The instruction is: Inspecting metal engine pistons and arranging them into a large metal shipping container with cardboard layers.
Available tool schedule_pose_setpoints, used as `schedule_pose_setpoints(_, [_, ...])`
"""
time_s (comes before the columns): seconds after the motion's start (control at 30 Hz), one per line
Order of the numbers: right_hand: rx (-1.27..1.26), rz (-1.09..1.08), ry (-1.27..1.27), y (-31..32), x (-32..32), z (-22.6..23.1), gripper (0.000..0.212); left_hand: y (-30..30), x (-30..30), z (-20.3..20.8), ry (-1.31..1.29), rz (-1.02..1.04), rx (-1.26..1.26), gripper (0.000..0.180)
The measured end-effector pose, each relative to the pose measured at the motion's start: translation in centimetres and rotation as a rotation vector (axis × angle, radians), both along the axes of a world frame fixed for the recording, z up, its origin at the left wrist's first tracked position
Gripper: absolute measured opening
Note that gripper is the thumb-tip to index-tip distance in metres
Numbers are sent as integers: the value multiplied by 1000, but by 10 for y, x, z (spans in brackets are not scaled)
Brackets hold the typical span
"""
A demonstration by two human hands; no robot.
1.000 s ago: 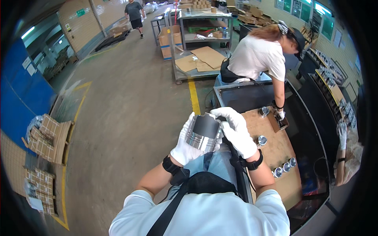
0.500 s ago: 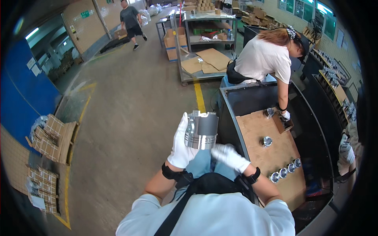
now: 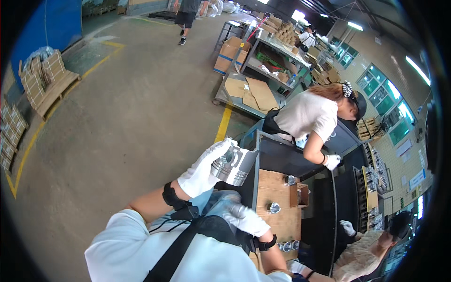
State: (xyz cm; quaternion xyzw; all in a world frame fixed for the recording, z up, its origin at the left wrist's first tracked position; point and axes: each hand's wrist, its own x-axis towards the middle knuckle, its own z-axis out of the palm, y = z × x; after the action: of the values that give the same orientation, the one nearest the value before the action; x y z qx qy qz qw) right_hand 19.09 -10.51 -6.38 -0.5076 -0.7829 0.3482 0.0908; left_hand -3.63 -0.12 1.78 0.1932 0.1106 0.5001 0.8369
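Observation:
A silver engine piston (image 3: 237, 165) with ring grooves at its lower end is held up in front of me, tilted. My left hand (image 3: 206, 170), in a white glove, is closed round its left side. Lower down, near my lap and apart from the piston, is my gloved right hand (image 3: 247, 220); motion smears its fingers. To the right, more pistons stand on a brown board (image 3: 277, 188) in a dark-walled bin: one piston (image 3: 273, 207) in the middle, another (image 3: 290, 180) farther back, and a row (image 3: 287, 245) nearer me, partly hidden by my right arm.
A small open cardboard box (image 3: 299, 195) stands on the board. Beyond the bin wall (image 3: 293, 157) a co-worker (image 3: 312, 113) leans over, and another person (image 3: 369, 249) is at the right. A metal cart (image 3: 263, 96) stands ahead; strapped cartons on a pallet (image 3: 49, 84) are far left.
My view has turned right and tipped. The piston has tilted in my left hand. My right hand has dropped away from it toward my lap. The co-worker's hand has left the cardboard box.

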Motion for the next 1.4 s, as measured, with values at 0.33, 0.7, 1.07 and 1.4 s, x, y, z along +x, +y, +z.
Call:
schedule_pose_setpoints(0.33, [951, -265, 85, 34, -40, 110, 74, -10, 35, 7, 570, 224, 624, 53])
schedule_pose_setpoints(0.7, [818, -364, 663, 23, -19, 89, 74, -7, 22, -21, 270, -279, 192, 85])
schedule_pose_setpoints(1.07, [592, -475, 557, 35, -24, 87, 101, -6, 17, -28, -12, -502, 83, 87])
schedule_pose_setpoints(1.4, [571, -459, 564, 34, -28, 78, 106, -22, 26, -9, 314, -36, 241, 100])
